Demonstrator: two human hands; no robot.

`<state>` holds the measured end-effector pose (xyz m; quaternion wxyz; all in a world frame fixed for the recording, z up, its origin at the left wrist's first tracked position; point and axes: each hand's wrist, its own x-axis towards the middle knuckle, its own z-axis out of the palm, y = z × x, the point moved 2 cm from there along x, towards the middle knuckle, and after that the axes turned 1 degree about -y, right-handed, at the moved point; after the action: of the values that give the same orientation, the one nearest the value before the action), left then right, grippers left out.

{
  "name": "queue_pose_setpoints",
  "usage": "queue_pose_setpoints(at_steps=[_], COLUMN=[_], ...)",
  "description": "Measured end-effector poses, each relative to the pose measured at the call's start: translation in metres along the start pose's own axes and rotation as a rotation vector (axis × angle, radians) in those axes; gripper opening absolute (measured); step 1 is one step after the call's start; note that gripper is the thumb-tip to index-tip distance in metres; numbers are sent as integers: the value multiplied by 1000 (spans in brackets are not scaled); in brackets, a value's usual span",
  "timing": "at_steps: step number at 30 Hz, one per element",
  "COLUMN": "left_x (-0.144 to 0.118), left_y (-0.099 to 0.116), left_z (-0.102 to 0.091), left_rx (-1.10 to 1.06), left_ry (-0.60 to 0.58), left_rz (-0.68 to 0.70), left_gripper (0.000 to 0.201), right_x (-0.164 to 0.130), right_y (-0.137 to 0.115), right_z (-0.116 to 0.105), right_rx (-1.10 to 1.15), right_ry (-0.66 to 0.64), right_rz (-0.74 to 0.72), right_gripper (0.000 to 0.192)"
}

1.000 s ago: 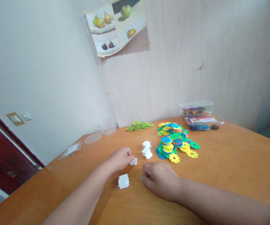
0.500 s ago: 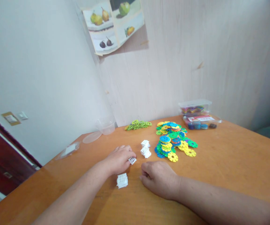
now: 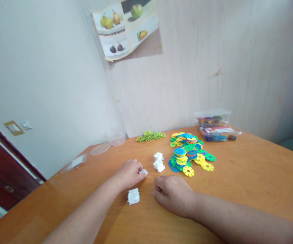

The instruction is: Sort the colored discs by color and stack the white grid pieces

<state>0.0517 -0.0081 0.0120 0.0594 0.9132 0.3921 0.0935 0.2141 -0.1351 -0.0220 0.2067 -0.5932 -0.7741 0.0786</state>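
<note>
A: What is gripped at frame centre?
B: A white tile [image 3: 143,171] is pinched by the left hand [image 3: 130,173]; the right hand [image 3: 173,196] is rested clenched on the worktop [image 3: 250,179], holding nothing visible.
A: The step?
B: Probably sorting; a stack [image 3: 133,196] is kept just below.

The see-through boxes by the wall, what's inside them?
The top box holds colourful pieces, too blurred to name. The lower box shows blue and dark round things below a white and red label, which hides whatever lies under it.
</note>
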Motion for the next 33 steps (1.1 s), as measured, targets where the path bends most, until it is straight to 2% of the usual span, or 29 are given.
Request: queue_pose_setpoints(at_steps=[4,9,15,21,28,33], left_x=[1,-3,-10,-10,-5,-3], left_y=[-12,-40,-59,-66,-66,-64], left_z=[-8,-21,-17,-13,-9,-8], left_rx=[-82,-80,8,22,-40,-59], left_ry=[-24,16,-63,-116,-122,-133], left_rz=[-71,-159,-106,-96,-146,-161], left_gripper=[17,22,30,41,31,35], right_x=[0,0,1,0,0,0], right_y=[0,1,0,0,1,0], right_z=[0,0,0,-1,-1,-2], right_rx=[-16,-4,21,43,48,42], right_ry=[-2,8,18,3,-3,-17], right_rz=[-16,-22,-19,1,0,8], right_gripper=[17,16,15,15,14,15])
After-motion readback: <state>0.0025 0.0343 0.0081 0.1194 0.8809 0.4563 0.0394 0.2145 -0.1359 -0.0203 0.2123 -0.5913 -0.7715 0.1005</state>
